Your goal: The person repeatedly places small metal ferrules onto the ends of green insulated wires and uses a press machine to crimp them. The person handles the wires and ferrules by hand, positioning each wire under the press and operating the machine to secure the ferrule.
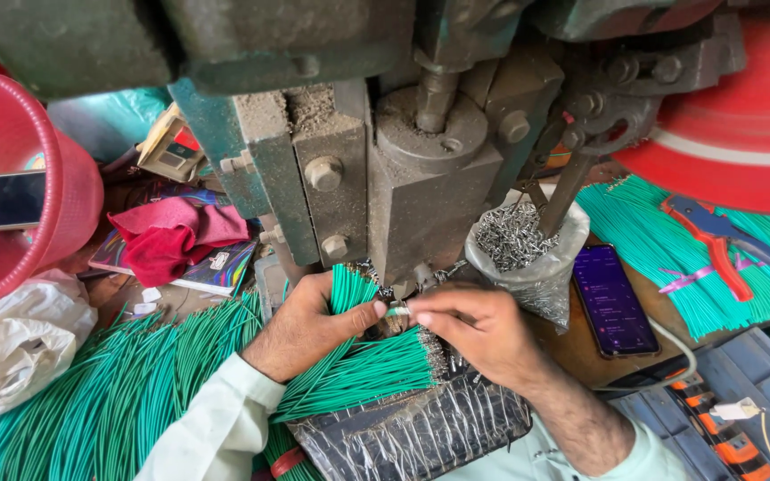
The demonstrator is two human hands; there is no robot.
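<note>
Wire in hand: I see one green wire [396, 312] pinched between both hands' fingertips, just below the press head [421, 178].
Left hand [300, 325]: clamped on a bundle of green wires [349, 289], thumb steadying the single wire.
Right hand [474, 330]: closed on the wire's end, fingers together.
Done, I judge: a fanned batch [376, 365] lies on the surface beneath the wrists.
Left: a big loose heap [109, 401] at left, more [670, 249] at right.
Nearby: bag of metal bits [514, 240], phone [615, 301], red basket [37, 178].

Green wires [349, 370], red basket [24, 178]
</note>
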